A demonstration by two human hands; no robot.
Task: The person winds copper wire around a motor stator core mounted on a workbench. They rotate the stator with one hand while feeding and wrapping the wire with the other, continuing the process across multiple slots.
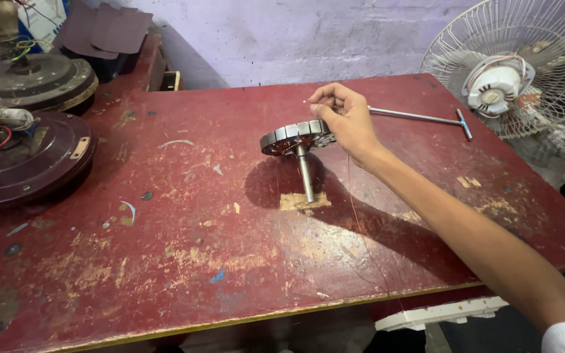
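A round metal fan stator (293,136) with copper windings stands tilted on its steel shaft (305,173), whose lower end rests on a bare patch of the red table (184,248). My right hand (344,117) reaches over the stator's right rim, thumb and forefinger pinched on a thin copper wire (359,216) that trails down toward the table's front edge. The palm hides the stator's right side. My left hand is out of view.
A metal T-handle wrench (426,118) lies behind my hand. Two dark ceiling-fan motor housings (24,153) with loose wires sit at the left. A white table fan with wire guard (524,65) stands at the right. Sandpaper sheets (109,29) lie at the back left.
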